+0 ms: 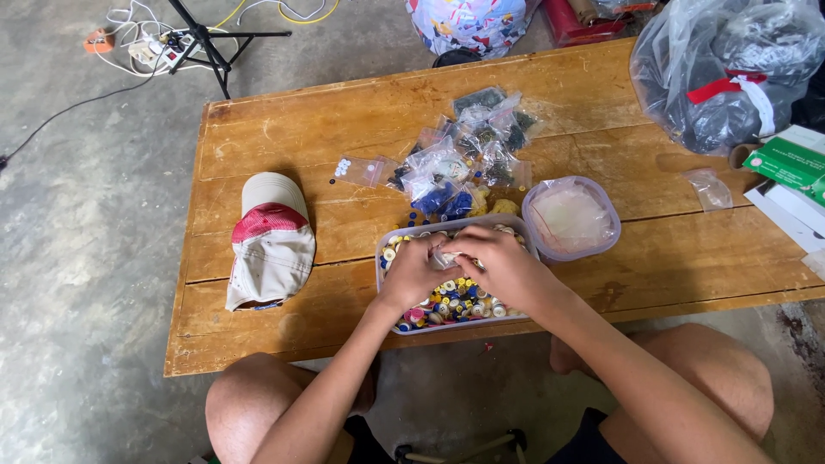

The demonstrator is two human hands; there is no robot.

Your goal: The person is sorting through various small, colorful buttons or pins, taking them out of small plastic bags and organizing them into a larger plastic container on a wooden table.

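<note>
**Small clear bag held over a tub of mixed buttons, low wooden worktop**

Item in hand: small clear bag (447, 258), centre of frame, pinched between both hands directly above the button tub. Left hand (415, 273): grip closed on the bag's left side. Right hand (507, 268): grip closed on its right side, fingers curled over the top. The bag's contents cannot be made out.

Handling note (judgement): the bag is best kept over the tub, so that anything slipping out drops back among the buttons; pinching near the mouth with the fingertips should give the surest hold on so thin a film.

Button tub (385, 283): rectangular, translucent, rounded corners, filled with white, blue, yellow and pink buttons; lower centre, near the worktop's front edge.

Lid (571, 219): translucent, lilac-rimmed, just right of the tub and touching it.

Sorted bags (464, 146): heap of small clear bags behind the tub, holding dark, blue, yellow and white pieces. One bag with white buttons (357, 170) lies apart, left of the heap.

Cap (271, 241): beige with red panel, left of the tub, well apart.

Empty clear bag (710, 187): right of centre, alone.

Large clear sack (726, 73): upper right, dark contents, red-and-white strip across it.

Green-and-white box (789, 163): right edge, with flat white packets below it.

Worktop (284, 129): plank-built, varnished, on a concrete floor.
</note>
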